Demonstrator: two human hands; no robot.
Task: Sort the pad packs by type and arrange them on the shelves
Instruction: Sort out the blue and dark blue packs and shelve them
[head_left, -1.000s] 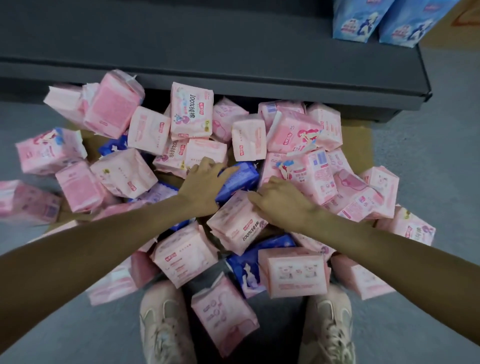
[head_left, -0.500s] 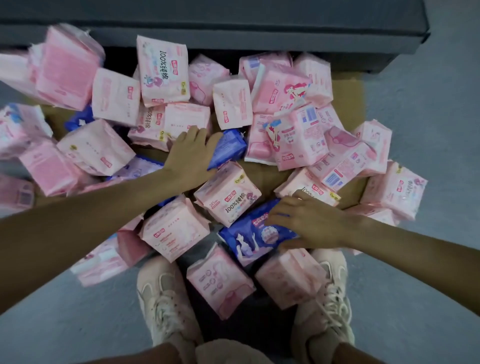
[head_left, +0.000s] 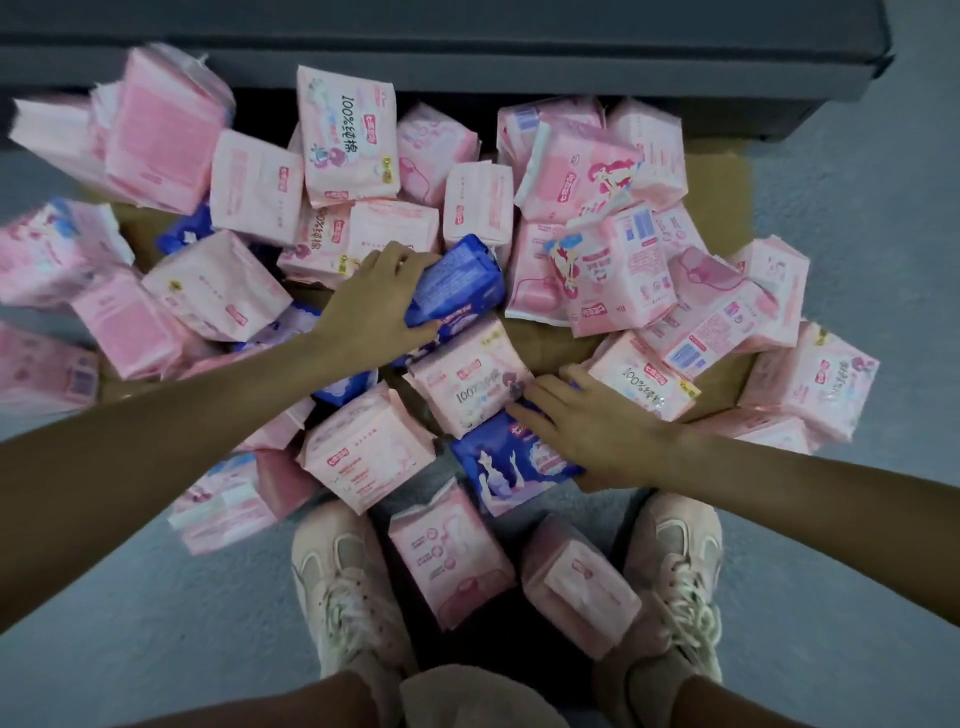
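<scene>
Pad packs, soft plastic-wrapped pillows mostly in pink (head_left: 363, 447) with a few in dark blue, lie heaped on flattened brown cardboard (head_left: 719, 176) on the grey floor, just below the dark grey shelf (head_left: 571, 57). A moment ago the left hand (head_left: 371, 306) lay flat on the pile; now its fingers and thumb curl round a dark blue pad pack (head_left: 457, 283) and tip it up out of the heap. The right hand (head_left: 597, 431) has come down onto a second dark blue pad pack with a white figure (head_left: 511, 462), thumb under its near edge and fingers over the top; it seems to grip it, though the far side is hidden. Probably the blue type is being picked out first; none is on the shelf yet.
</scene>
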